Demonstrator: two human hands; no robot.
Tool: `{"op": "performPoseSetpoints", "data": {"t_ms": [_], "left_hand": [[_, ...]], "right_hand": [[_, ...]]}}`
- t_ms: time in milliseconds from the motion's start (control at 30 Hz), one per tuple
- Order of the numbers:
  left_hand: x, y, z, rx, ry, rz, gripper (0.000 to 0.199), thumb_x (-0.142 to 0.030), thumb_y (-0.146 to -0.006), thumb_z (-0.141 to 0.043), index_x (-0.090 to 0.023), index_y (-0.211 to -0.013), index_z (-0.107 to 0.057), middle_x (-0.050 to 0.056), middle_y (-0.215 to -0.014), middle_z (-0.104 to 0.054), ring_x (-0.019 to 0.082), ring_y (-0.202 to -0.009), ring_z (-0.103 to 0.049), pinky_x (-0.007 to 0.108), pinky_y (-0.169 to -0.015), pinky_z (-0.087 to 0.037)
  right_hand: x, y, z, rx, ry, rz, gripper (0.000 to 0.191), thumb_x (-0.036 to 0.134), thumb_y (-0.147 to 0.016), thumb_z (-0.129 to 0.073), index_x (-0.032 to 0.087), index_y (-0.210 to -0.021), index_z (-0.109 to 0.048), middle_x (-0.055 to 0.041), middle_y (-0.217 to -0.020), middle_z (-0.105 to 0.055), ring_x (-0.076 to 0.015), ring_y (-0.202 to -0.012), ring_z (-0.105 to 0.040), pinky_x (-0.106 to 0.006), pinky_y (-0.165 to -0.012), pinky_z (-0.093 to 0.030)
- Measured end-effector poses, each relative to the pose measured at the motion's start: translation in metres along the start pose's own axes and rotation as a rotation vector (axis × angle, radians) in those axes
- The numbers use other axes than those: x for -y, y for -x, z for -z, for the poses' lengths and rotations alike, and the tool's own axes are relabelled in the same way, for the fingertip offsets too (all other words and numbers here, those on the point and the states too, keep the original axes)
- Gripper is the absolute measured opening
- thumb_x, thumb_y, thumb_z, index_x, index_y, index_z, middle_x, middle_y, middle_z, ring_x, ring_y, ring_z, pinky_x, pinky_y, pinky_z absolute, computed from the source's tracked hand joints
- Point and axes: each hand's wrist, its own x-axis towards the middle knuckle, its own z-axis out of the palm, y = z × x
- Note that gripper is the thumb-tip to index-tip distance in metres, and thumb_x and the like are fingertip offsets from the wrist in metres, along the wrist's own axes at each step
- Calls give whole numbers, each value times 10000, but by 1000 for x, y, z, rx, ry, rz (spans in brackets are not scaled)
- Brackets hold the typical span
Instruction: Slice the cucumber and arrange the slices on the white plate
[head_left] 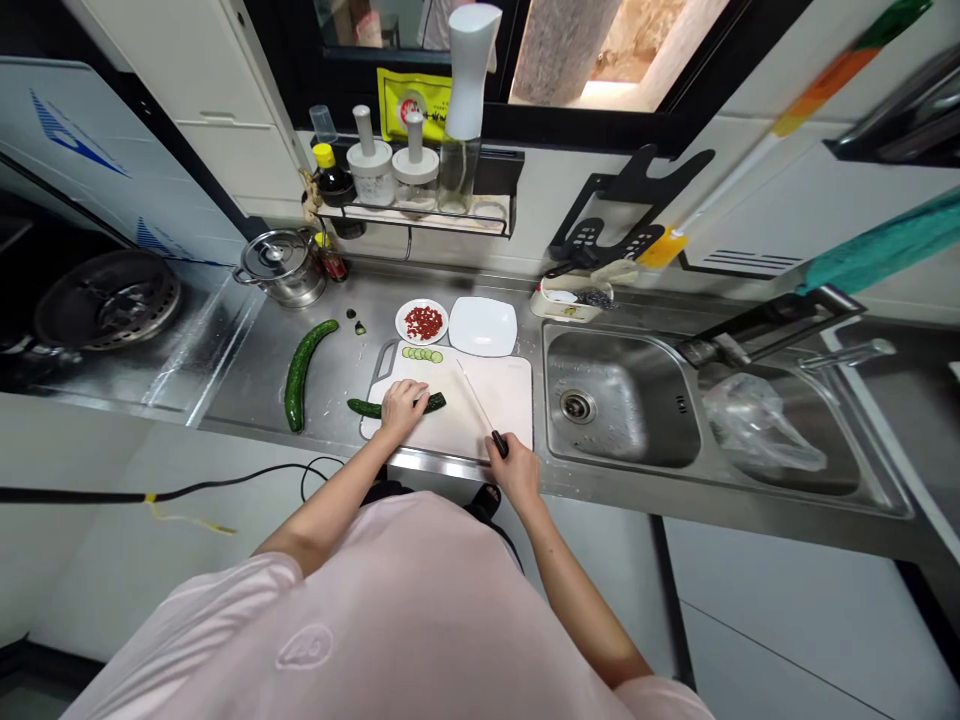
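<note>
hiding the middle of the cucumber (366, 408) under the left hand (404, 406), and showing only both ends. covering most of the knife's black handle with the right hand (516, 468), and leaving the fingertips hard to make out. seeing the blade of the knife (478, 400) as a thin, pale line over the board (512, 395), too thin to tell whether touching it or hovering just above. looking too blurred to read inside: the crumpled bag (765, 420) in the far right basin.

gripping the cucumber from above with the left hand, closing over it with bent fingers; not showing how firmly. closing the right hand around the handle, and pointing the blade away from the body and slightly left, apart from the cucumber's cut end. lying across the left part of the board, and poking past its left edge: the cucumber.

resting near the board's far edge, overlapping in a short row: the slices (423, 355). lying on the counter (244, 385) left of the board: a curved cucumber (300, 375), with small trimmings (360, 328) farther back. sitting just beyond the board: a small plate (401, 312) holding red bits (424, 322) and, beside it, a square plate (482, 326). standing farther left: the lidded pot (289, 268).
</note>
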Motion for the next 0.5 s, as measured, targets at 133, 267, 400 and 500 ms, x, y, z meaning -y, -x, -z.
{"op": "performPoseSetpoints", "data": {"t_ms": [133,267,400,500], "left_hand": [[2,2,-1,14,9,-31,276,-334,-894,-457,-223,-1052,-655,71,-1026,-620,207,-999,-537,326,-900,-411],[1,2,-2,35,23,-75,274,-326,-897,-455,-220,-1052,-654,71,-1021,-621,194,-994,-543,314,-897,-417],[-1,2,-2,76,12,-105,277,-333,-905,-443,-237,-1040,-665,62,-1003,-625,178,-963,-555,307,-877,-426],[-1,2,-4,79,26,-132,278,-338,-909,-441,-246,-1032,-672,55,-997,-628,164,-955,-557,296,-870,-429]], "right_hand": [[8,-3,-3,38,-10,1,462,532,-939,-305,179,-928,-602,-63,-767,-657,-167,-697,-582,-237,-580,-252],[15,-6,-3,99,20,0,465,522,-953,-269,178,-989,-580,-75,-807,-663,-181,-740,-601,-241,-589,-268],[21,-8,1,156,54,11,466,522,-955,-250,179,-1011,-559,-76,-829,-666,-193,-773,-617,-248,-585,-278],[26,-7,7,159,96,29,450,512,-957,-250,180,-1004,-550,-75,-821,-664,-203,-784,-626,-255,-595,-293]]}}
